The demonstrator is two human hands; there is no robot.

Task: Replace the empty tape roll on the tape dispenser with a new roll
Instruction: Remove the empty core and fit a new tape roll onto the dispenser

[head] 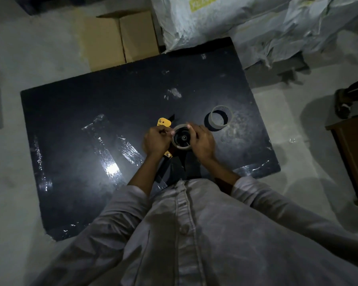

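Observation:
A yellow and black tape dispenser (pixel 163 122) is held above the black table (pixel 91 120), its yellow head pointing away from me. A tape roll (pixel 179 145) sits around the dispenser's black hub. My left hand (pixel 155 141) grips the dispenser's body on the roll's left, fingertips at the roll's rim. My right hand (pixel 203 142) wraps the roll's right side, with a finger on its top edge. A bare cardboard core (pixel 221 117) stands on the table, up and to the right of my hands.
Strips of clear tape (pixel 112 149) are stuck to the tabletop. Flattened cardboard boxes (pixel 120 38) lie beyond the table's far edge and plastic-wrapped bundles (pixel 256 23) at the far right. A brown wooden piece of furniture (pixel 353 153) stands to the right.

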